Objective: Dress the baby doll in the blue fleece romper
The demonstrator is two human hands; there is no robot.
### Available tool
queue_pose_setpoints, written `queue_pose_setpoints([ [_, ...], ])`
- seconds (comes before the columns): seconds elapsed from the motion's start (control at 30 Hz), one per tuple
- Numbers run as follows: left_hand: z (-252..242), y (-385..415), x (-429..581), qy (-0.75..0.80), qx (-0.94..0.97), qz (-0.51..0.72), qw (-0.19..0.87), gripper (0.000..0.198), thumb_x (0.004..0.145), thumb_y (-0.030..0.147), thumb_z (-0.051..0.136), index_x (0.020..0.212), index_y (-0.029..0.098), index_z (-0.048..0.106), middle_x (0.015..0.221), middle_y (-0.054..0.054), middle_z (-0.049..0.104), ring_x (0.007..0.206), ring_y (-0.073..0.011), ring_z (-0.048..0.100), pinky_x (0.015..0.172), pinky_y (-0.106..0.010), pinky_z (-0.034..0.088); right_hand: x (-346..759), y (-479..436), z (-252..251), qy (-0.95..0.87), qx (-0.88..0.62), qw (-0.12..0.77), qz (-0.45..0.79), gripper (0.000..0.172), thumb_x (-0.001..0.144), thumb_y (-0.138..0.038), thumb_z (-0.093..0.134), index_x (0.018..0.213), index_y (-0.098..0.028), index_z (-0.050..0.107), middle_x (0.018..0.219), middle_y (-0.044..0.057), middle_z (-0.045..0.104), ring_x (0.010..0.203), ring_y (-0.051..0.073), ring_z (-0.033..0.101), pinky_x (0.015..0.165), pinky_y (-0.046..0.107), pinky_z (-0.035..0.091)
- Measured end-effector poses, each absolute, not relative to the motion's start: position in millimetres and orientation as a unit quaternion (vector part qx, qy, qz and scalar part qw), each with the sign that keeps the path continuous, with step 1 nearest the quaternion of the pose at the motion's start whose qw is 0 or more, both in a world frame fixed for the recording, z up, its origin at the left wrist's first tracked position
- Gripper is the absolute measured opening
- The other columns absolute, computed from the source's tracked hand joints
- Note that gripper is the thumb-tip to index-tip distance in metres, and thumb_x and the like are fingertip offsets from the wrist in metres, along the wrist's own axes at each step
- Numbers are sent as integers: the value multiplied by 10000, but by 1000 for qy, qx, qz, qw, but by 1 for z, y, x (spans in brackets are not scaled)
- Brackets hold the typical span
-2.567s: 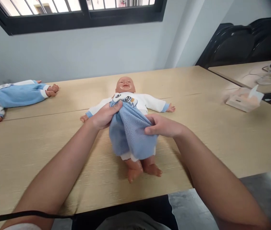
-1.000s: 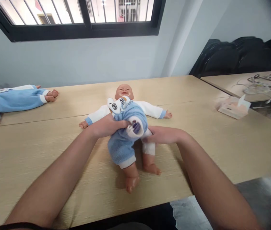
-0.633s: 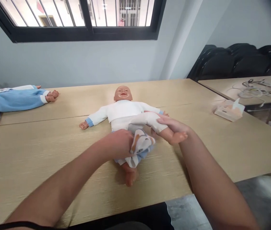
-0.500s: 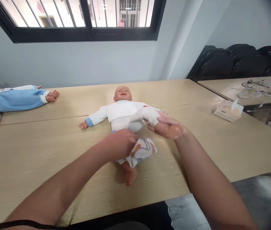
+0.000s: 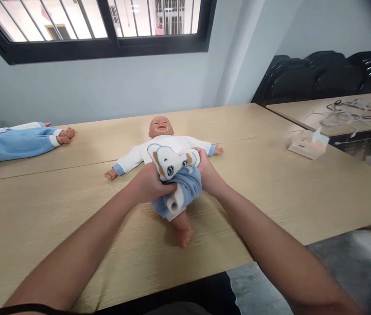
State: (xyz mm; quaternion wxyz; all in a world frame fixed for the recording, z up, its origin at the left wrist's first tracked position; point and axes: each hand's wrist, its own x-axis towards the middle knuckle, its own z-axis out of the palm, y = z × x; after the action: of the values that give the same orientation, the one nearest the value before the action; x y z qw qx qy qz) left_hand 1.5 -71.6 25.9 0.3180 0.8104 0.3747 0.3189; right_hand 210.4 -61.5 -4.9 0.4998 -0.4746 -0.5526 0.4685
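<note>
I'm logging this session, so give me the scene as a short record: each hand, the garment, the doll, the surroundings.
Left hand: gripping the blue garment
Right hand: holding its other side
Garment: bunched, white animal face showing
Doll: on its back, arms spread, white top, one foot visible
Table: second doll at left, tissue box at right
Background: window, black chairs, cables on another table

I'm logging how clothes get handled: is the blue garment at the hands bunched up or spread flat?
Bunched up: the blue garment gathers in folds between left hand and right hand.

Meeting or training room: pale tables (image 5: 270,188), grouped black chairs (image 5: 292,83).
</note>
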Motion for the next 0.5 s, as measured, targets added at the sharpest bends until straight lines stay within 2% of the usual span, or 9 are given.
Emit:
queue_pose_setpoints([
  [0.1, 20, -63, 5, 400, 783, 368, 301, 620, 717, 218, 726, 1313, 189, 558, 1253, -90, 665, 1187, -300, 620, 1033, -452, 508, 212, -66, -3, -538, -447, 464, 544, 782, 705, -434, 862, 1331, -267, 424, 1269, 108, 668, 1219, 319, 600, 1038, 487, 518],
  [0.23, 13, -58, 5, 470, 738, 464, 140, 811, 641, 245, 796, 1375, 192, 457, 1294, -124, 566, 1133, -285, 573, 972, -458, 511, 216, -67, -3, -495, -390, 442, 639, 727, 826, -483, 785, 1426, -305, 416, 1278, 72, 687, 1207, 299, 635, 1023, 489, 545],
  [0.3, 17, -61, 1, 458, 743, 486, 43, 656, 652, 255, 812, 1245, 213, 536, 1229, -107, 578, 1103, -284, 563, 972, -474, 493, 218, -65, -4, -470, -378, 452, 657, 661, 848, -502, 766, 1401, -305, 462, 1347, 61, 663, 1220, 285, 638, 1041, 469, 545],
  [0.4, 33, -71, -6, 335, 860, 385, -7, 121, 813, 208, 702, 894, 251, 623, 998, -43, 660, 991, -248, 604, 973, -459, 461, 218, -65, -4, -458, -367, 465, 663, 541, 886, -509, 716, 1342, -285, 531, 1399, 59, 640, 1232, 274, 633, 1054, 451, 543],
  [0.43, 40, -74, -8, 281, 897, 342, 1, 80, 859, 182, 647, 836, 257, 628, 949, -26, 680, 954, -229, 618, 966, -443, 459, 217, -65, -3, -462, -368, 463, 661, 511, 893, -501, 704, 1326, -279, 548, 1390, 61, 648, 1226, 275, 634, 1046, 451, 547],
  [0.5, 50, -79, -9, 209, 932, 296, 31, 134, 899, 166, 594, 845, 269, 660, 953, -9, 717, 931, -202, 637, 958, -411, 461, 215, -67, -1, -470, -373, 459, 656, 464, 891, -472, 697, 1293, -271, 581, 1358, 61, 670, 1208, 281, 638, 1025, 452, 558],
])
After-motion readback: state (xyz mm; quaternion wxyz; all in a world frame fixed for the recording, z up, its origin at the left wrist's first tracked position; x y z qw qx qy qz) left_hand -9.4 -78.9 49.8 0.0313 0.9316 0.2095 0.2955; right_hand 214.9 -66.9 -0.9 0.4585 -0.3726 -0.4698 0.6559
